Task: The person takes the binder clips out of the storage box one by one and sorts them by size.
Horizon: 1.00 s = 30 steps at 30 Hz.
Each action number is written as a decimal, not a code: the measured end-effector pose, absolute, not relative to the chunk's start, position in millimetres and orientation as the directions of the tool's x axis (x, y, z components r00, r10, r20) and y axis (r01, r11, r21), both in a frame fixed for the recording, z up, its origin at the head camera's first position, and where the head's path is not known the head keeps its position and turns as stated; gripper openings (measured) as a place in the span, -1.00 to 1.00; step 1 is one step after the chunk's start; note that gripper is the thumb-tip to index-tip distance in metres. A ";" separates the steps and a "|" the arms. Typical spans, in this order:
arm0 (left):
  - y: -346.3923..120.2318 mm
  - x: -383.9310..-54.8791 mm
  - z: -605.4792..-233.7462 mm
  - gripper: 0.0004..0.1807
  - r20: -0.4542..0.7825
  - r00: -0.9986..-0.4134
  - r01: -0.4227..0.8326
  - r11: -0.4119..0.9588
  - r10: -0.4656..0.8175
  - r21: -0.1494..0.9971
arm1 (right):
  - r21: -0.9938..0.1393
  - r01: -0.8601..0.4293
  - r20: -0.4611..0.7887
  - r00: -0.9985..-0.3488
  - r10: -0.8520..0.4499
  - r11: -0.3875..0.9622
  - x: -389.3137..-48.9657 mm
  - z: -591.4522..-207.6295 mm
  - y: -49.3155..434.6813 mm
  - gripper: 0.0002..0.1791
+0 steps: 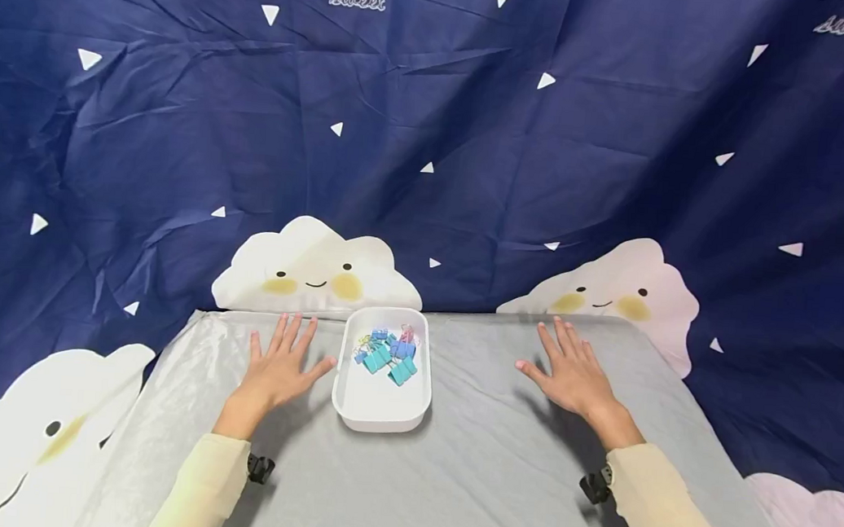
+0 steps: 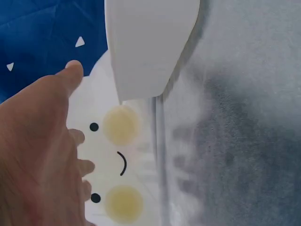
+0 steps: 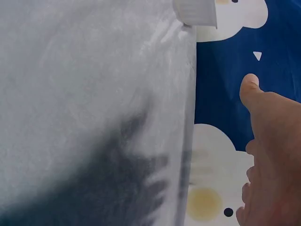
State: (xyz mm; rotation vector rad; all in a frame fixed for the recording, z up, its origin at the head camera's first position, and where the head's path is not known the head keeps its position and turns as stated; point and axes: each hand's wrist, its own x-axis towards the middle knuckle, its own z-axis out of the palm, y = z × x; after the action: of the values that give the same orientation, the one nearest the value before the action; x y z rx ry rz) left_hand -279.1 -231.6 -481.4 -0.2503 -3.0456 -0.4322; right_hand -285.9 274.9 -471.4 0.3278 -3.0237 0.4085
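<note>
A white plastic tray (image 1: 381, 408) stands near the far edge of the grey-covered table. Inside it lies a small heap of binder clips: teal ones (image 1: 403, 371), a blue one (image 1: 403, 349) and several smaller ones, with a pink piece (image 1: 407, 333) at the back. Left of the tray, my left hand (image 1: 278, 372) is spread with straight fingers, its thumb close to the tray's wall. To the right, well apart from the tray, my right hand (image 1: 572, 376) is spread too and holds nothing. Both hands cast shadows on the cloth. Each wrist view shows its hand and part of the tray (image 2: 150, 47).
Grey cloth covers the table (image 1: 480, 480). Behind its far edge hangs a dark blue curtain (image 1: 456, 200) with white triangles and smiling clouds (image 1: 313, 248). Dark wrist cameras (image 1: 261, 469) sit under both sleeves.
</note>
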 end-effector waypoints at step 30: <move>-168.2 -232.8 -489.2 0.08 0.090 -0.946 0.325 0.909 0.312 0.259 | -0.407 -0.514 0.263 -0.858 -0.442 0.755 -301.6 -424.9 140.8 -0.70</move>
State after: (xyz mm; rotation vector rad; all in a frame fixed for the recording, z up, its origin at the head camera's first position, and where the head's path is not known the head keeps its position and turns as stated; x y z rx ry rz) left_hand -232.8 -168.2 -489.2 -0.5053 -3.0241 -0.4228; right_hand -301.6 140.8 -424.9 0.7671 -2.8005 0.7163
